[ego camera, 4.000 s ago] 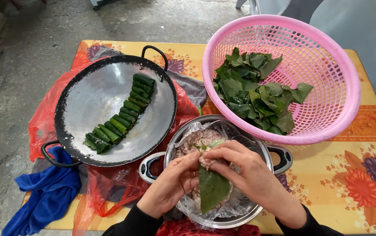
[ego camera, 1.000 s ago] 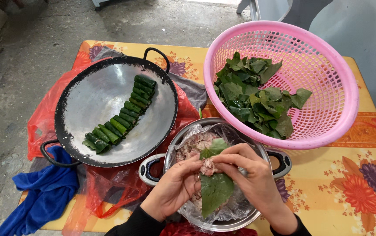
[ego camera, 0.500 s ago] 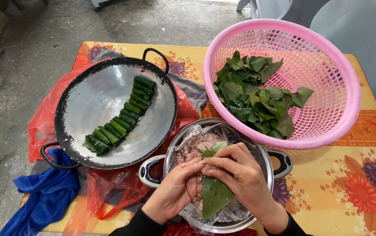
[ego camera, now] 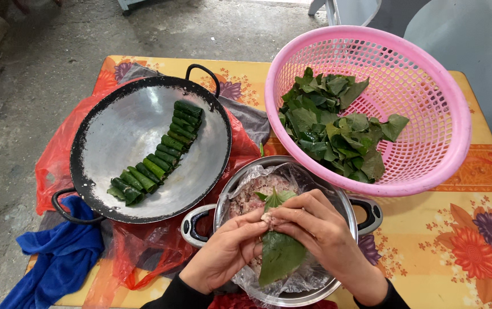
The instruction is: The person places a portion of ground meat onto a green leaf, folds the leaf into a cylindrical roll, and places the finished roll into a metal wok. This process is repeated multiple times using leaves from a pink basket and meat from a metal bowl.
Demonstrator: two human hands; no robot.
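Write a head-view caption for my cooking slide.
Both hands fold a green leaf around filling above a steel pot.

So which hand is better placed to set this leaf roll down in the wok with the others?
Probably the left hand: it is on the side of the wok, nearer the row of rolls. The right hand would have to cross over. Both hold the leaf.

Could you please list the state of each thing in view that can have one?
Left hand: gripping the green leaf, pressing the filling.
Right hand: folding the leaf's top edge over.
Green leaf: partly folded, not yet rolled.
Steel pot: uncovered, plastic-lined, holding minced filling.
Wok: holding a curved row of finished leaf rolls.
Pink basket: partly filled with loose leaves.
Blue cloth: crumpled.
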